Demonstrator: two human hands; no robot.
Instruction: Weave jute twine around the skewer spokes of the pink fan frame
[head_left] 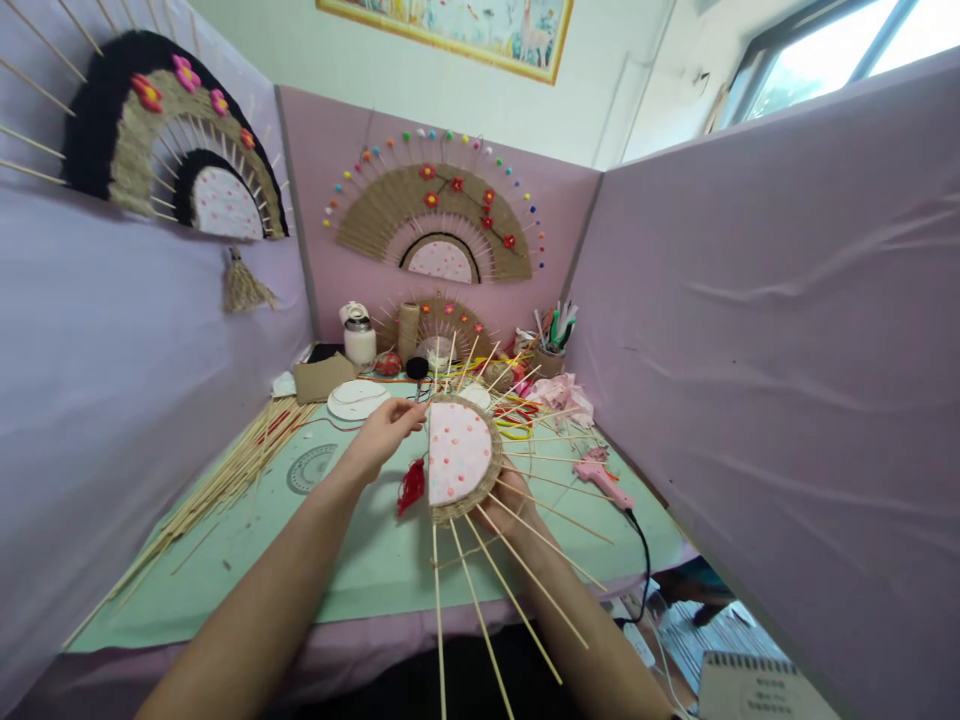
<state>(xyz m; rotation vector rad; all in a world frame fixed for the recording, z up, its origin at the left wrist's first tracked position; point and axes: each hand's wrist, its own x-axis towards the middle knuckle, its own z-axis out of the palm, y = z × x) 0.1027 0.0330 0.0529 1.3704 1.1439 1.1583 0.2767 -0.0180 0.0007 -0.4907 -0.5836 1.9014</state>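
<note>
A half-round fan [459, 455] is held up over the table, its straight edge to the left. Its centre is white cloth with pinkish-red spots, rimmed with woven twine [491, 470], and thin bamboo sticks [517, 590] fan out from it. My right hand [514, 500] grips the fan from behind at the lower right, partly hidden by it. Fingers pinched together, my left hand [386, 432] is at the upper end of the straight edge; what lies between its fingertips is too small to make out. A red tassel [411, 487] hangs beside the straight edge.
Bamboo sticks [217, 485] lie in a pile at the left, near a protractor [310, 468]. A pink glue gun [606, 482] with a black cord rests at the right. White discs [357, 399], a twine spool [408, 332] and a jar [360, 345] stand behind. Fabric partitions [750, 330] enclose the table.
</note>
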